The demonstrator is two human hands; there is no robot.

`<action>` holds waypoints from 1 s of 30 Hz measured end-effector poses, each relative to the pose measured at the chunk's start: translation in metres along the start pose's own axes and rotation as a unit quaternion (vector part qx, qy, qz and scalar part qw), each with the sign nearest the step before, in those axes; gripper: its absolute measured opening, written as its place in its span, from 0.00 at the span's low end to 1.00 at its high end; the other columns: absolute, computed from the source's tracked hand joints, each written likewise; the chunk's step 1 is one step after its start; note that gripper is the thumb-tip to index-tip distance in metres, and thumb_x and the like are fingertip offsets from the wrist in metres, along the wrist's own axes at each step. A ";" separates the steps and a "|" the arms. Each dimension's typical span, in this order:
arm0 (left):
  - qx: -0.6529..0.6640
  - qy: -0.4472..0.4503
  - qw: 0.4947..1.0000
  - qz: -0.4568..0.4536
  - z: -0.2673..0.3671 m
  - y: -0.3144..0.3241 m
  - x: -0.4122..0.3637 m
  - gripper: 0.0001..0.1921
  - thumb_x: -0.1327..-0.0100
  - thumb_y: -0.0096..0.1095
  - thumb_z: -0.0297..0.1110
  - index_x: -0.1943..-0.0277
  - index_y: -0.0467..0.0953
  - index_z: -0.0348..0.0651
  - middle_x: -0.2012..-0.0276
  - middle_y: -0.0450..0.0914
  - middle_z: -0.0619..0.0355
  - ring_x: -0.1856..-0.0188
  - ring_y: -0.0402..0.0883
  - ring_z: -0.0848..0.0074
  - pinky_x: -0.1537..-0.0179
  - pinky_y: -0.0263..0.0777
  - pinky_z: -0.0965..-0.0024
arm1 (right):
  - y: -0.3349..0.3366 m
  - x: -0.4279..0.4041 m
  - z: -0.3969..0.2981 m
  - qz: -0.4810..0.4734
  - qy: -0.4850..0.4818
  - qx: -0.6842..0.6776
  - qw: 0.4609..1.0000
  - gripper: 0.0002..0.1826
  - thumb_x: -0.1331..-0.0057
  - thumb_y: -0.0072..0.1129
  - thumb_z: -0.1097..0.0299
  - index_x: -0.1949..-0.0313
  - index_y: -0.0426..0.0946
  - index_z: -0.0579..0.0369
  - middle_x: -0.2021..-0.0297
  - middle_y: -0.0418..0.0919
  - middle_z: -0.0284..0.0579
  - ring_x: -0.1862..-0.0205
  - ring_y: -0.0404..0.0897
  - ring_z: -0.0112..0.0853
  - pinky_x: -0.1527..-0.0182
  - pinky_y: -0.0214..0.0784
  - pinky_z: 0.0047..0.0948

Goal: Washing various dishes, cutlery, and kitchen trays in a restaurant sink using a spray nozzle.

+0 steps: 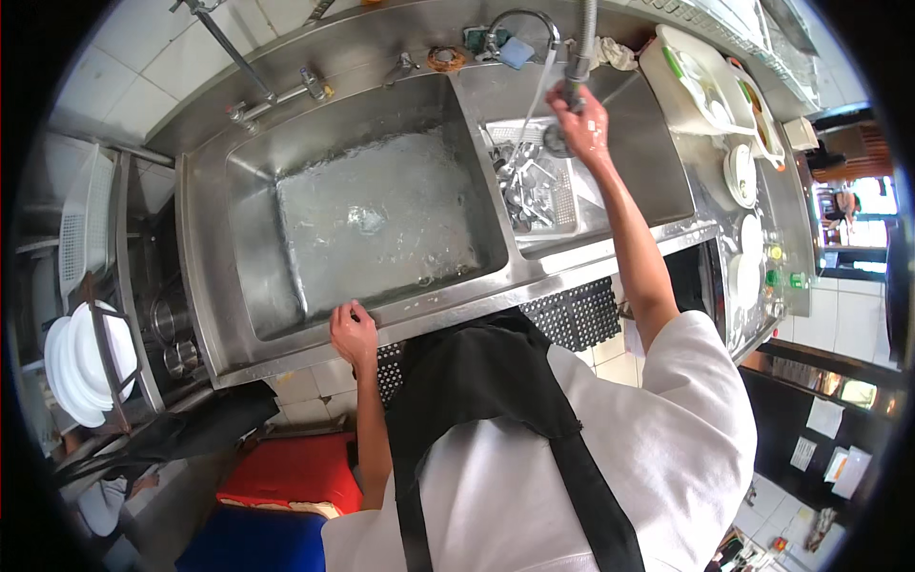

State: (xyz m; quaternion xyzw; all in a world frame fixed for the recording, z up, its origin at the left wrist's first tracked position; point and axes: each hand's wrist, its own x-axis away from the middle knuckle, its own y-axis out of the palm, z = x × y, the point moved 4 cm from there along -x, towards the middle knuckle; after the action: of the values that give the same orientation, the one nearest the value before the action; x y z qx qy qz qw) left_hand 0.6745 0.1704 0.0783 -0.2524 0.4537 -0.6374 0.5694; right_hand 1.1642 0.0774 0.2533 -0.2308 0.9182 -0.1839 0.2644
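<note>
My right hand (585,129) grips a pre-rinse sprayer at the end of a flexible metal hose (587,36), over the right sink basin (636,154). Its dark round spray head (556,141) hangs above a white perforated plastic basket (566,193) of metal cutlery (527,189). Water (537,93) runs from a gooseneck faucet (525,13) down to the cutlery. At the front rim of the large left basin (250,236), my left hand (354,332) has its fingers curled; whether they hold anything is unclear. Cloudy water (379,186) stands in that basin.
A blue sponge (516,53) lies behind the faucet. White tubs (661,79), stacked bowls (740,175) and plates (748,279) stand on the right counter. On the left, a rack holds white plates (100,350). Red (293,468) and blue (250,540) objects are low behind my left arm.
</note>
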 end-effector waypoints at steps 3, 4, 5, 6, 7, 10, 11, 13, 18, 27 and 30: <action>-0.007 0.002 1.000 -0.015 -0.001 0.002 0.000 0.11 0.37 0.57 0.38 0.70 0.78 0.40 0.69 0.79 0.52 0.65 0.78 0.55 0.64 0.70 0.55 | -0.040 0.000 0.011 0.054 0.041 0.094 0.993 0.11 0.39 0.61 0.62 0.61 0.77 0.53 0.71 0.81 0.46 0.67 0.81 0.36 0.61 0.71 0.34; -0.013 0.005 1.000 -0.024 -0.001 0.003 0.000 0.11 0.37 0.57 0.38 0.69 0.78 0.40 0.68 0.80 0.53 0.64 0.79 0.55 0.63 0.71 0.55 | -0.045 -0.003 0.009 0.067 0.030 0.070 0.995 0.12 0.39 0.62 0.60 0.61 0.77 0.53 0.72 0.81 0.45 0.68 0.81 0.36 0.62 0.71 0.34; -0.020 0.013 0.999 -0.025 0.000 0.003 0.000 0.11 0.37 0.57 0.39 0.69 0.79 0.40 0.67 0.80 0.53 0.64 0.79 0.55 0.63 0.71 0.55 | -0.048 -0.003 0.002 0.075 -0.012 0.062 0.995 0.12 0.39 0.62 0.60 0.61 0.77 0.53 0.72 0.81 0.45 0.68 0.81 0.36 0.62 0.71 0.34; -0.019 0.013 0.999 -0.034 0.000 0.003 -0.001 0.11 0.37 0.57 0.39 0.69 0.79 0.40 0.67 0.80 0.53 0.64 0.79 0.55 0.63 0.71 0.55 | -0.050 -0.004 -0.002 0.080 -0.001 0.064 0.995 0.13 0.38 0.63 0.59 0.61 0.77 0.53 0.72 0.80 0.46 0.69 0.80 0.36 0.62 0.71 0.33; -0.028 0.024 0.999 -0.037 0.001 0.003 -0.001 0.11 0.37 0.57 0.39 0.68 0.79 0.40 0.67 0.80 0.53 0.63 0.79 0.56 0.62 0.71 0.55 | -0.049 -0.004 -0.008 0.084 -0.014 0.059 0.995 0.14 0.38 0.63 0.58 0.61 0.77 0.54 0.72 0.80 0.46 0.70 0.79 0.35 0.63 0.70 0.33; -0.041 0.042 0.997 -0.046 0.001 0.002 -0.002 0.11 0.37 0.57 0.39 0.68 0.79 0.40 0.66 0.81 0.53 0.61 0.79 0.56 0.61 0.72 0.55 | -0.040 0.006 -0.024 0.071 -0.018 0.076 0.994 0.14 0.38 0.63 0.58 0.63 0.76 0.55 0.74 0.79 0.45 0.71 0.79 0.35 0.65 0.70 0.33; -0.045 0.048 0.997 -0.050 0.001 0.002 -0.002 0.11 0.37 0.56 0.39 0.68 0.79 0.40 0.66 0.81 0.53 0.60 0.79 0.56 0.60 0.72 0.55 | -0.036 0.009 -0.031 0.066 -0.056 0.092 0.992 0.14 0.38 0.63 0.58 0.63 0.75 0.56 0.74 0.79 0.45 0.71 0.78 0.35 0.65 0.70 0.33; -0.035 0.049 0.997 -0.049 0.000 0.002 -0.002 0.11 0.37 0.57 0.38 0.69 0.79 0.39 0.66 0.81 0.52 0.61 0.79 0.56 0.60 0.72 0.55 | -0.030 0.014 -0.037 0.082 -0.078 0.091 0.989 0.13 0.38 0.64 0.60 0.64 0.74 0.56 0.74 0.78 0.44 0.72 0.78 0.34 0.66 0.69 0.32; -0.047 0.061 0.995 -0.061 0.000 0.003 -0.002 0.11 0.37 0.57 0.37 0.69 0.80 0.38 0.67 0.81 0.51 0.62 0.79 0.55 0.60 0.73 0.56 | -0.020 0.009 -0.032 0.102 -0.064 0.065 0.991 0.15 0.38 0.64 0.58 0.64 0.75 0.56 0.74 0.79 0.42 0.72 0.77 0.31 0.65 0.69 0.30; -0.041 0.083 0.994 -0.050 0.002 0.001 -0.002 0.11 0.38 0.57 0.37 0.70 0.80 0.39 0.67 0.82 0.52 0.62 0.79 0.56 0.61 0.73 0.57 | 0.007 -0.018 -0.019 0.080 -0.129 0.110 0.982 0.17 0.39 0.66 0.56 0.64 0.76 0.58 0.73 0.81 0.48 0.73 0.80 0.38 0.67 0.71 0.35; -0.023 0.087 0.994 -0.068 0.004 0.004 -0.002 0.11 0.38 0.57 0.37 0.70 0.80 0.39 0.68 0.82 0.52 0.63 0.79 0.56 0.60 0.73 0.56 | 0.018 -0.029 -0.019 0.058 -0.150 0.114 0.980 0.17 0.39 0.66 0.55 0.63 0.77 0.56 0.73 0.80 0.49 0.72 0.80 0.40 0.67 0.71 0.36</action>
State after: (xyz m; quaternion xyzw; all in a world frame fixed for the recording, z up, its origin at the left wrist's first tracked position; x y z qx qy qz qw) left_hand 0.6800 0.1714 0.0770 -0.2397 0.4977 -0.6836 0.4771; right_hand 1.1688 0.1117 0.2716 -0.1704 0.8530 -0.2347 0.4340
